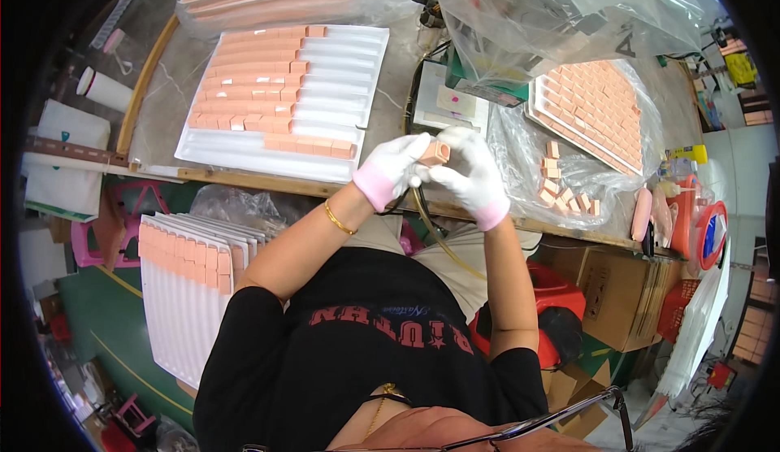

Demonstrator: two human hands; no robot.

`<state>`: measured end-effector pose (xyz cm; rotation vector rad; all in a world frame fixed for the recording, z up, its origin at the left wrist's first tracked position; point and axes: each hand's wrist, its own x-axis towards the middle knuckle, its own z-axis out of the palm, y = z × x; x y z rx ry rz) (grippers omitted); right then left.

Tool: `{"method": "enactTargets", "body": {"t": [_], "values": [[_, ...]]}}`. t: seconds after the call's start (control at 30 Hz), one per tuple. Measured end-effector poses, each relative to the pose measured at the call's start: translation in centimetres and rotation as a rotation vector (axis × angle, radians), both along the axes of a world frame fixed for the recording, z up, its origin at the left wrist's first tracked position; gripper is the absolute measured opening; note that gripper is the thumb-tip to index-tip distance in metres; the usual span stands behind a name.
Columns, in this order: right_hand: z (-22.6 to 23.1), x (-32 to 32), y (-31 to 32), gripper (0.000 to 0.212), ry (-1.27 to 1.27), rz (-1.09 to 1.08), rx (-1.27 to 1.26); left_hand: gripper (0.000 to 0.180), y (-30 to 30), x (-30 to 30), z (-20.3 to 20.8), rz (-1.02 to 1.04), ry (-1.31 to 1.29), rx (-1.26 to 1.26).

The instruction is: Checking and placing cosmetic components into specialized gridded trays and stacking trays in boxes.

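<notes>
In front of my waist, at the table's edge, a small peach-coloured box (435,154) with an open, hollow end is held between both hands. My left hand (394,166), in a white glove with a pink cuff, is closed on its left side. My right hand (475,176), gloved alike, curls round it from the right, fingers above and thumb below. The gloves hide part of the box. Left of my hands lies a white ribbed tray (341,74) with rows of like peach pieces. To the right, several loose peach pieces (552,172) lie on clear plastic.
A grey-white device (451,104) stands beyond my hands under a plastic bag (569,13). A full tray of peach pieces (597,106) lies at the right. More trays (187,297) stand below the table at the left. A red stool (548,293) and cardboard boxes (621,297) are at the right.
</notes>
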<state>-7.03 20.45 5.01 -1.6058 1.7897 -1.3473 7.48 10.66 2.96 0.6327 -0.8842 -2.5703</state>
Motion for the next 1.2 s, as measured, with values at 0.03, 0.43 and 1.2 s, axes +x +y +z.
{"method": "enactTargets", "body": {"t": [0.03, 0.43, 1.2], "values": [[-0.1, 0.1, -0.3, 0.038, 0.077, 0.011, -0.026, 0.035, 0.2, 0.2, 0.3, -0.008, 0.006, -0.004], [-2.1, -4.9, -8.5, 0.034, 0.387, -0.545, 0.168, 0.037, -8.7, 9.7, 0.6, -0.261, -0.793, -2.089], [3.0, -4.1, 1.2, 0.029, 0.344, 0.119, -0.051, 0.032, -2.2, -2.2, 2.7, -0.210, -0.302, -0.708]]}}
